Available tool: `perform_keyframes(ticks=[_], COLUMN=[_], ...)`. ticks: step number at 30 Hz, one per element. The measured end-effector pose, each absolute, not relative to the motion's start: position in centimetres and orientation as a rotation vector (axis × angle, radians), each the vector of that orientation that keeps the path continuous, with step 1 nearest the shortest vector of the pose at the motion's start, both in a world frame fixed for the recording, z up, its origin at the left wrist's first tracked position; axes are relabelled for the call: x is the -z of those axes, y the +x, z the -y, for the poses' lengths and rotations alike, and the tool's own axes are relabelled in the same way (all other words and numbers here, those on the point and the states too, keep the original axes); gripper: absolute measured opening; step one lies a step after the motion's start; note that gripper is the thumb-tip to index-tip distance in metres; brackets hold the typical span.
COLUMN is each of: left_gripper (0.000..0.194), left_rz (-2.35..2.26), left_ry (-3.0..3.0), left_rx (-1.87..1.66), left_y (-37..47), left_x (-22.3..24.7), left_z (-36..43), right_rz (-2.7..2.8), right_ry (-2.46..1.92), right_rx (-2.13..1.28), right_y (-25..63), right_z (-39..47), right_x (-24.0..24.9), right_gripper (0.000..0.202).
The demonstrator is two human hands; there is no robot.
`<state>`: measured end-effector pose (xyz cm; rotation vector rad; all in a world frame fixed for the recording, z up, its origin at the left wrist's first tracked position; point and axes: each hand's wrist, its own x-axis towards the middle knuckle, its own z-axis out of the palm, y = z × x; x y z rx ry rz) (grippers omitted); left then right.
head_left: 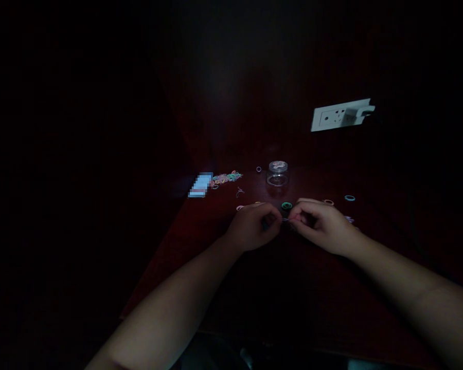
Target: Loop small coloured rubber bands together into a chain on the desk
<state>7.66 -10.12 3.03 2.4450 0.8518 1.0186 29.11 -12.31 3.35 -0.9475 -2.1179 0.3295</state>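
Observation:
Over the dark red table, my left hand (254,226) and my right hand (324,226) face each other with fingertips pinched. Between them runs a thin pale elastic hair tie (285,220), gripped from both sides; most of it is hidden by the fingers. Just beyond the fingertips lies a green hair tie (286,206). A pinkish hair tie (239,208) shows past my left hand, and an orange-tan one (328,202) past my right. Further right is a turquoise hair tie (350,198). Pale purple ones (348,219) sit partly behind my right wrist.
A clear lidded jar (277,177) stands behind my hands. To its left are a single small ring (259,169), a heap of colourful hair ties (227,178) and a lit, pixelated screen (200,185). On the wall is a white socket (339,115) with a plug. The surroundings are very dark.

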Motion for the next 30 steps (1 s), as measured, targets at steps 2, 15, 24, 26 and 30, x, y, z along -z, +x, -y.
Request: perform_keyframes(ticks=[2,15,24,26,30], left_gripper=[0.007,0.007,0.008,0.008,0.006], left_rz=[-0.856,-0.884,-0.919,-0.918,-0.923], left_ry=[2.424,2.418,2.41,2.408,2.405], left_rx=[-1.019,-1.005,-1.015,-1.018,-1.011], left_y=[7.64,7.55,7.41,7.4,7.38], left_x=[-3.03,-2.68,-2.7,-2.68,-2.68], left_z=[10.18,10.0,9.86,9.84,9.84], right_rz=[2.124,2.136,2.125,2.127,2.128], right_ry=[-0.952,-0.939,-0.944,-0.944,-0.957], right_rx=[-0.333,-0.355,-0.327,-0.324,-0.32], right_y=[29.1,29.16,29.09,29.08,29.15], right_z=[12.3,12.34,12.24,12.25,12.38], right_x=[-3.34,-3.26,-3.38,-3.41,-3.48], right_gripper=[0.009,0.008,0.009,0.009,0.009])
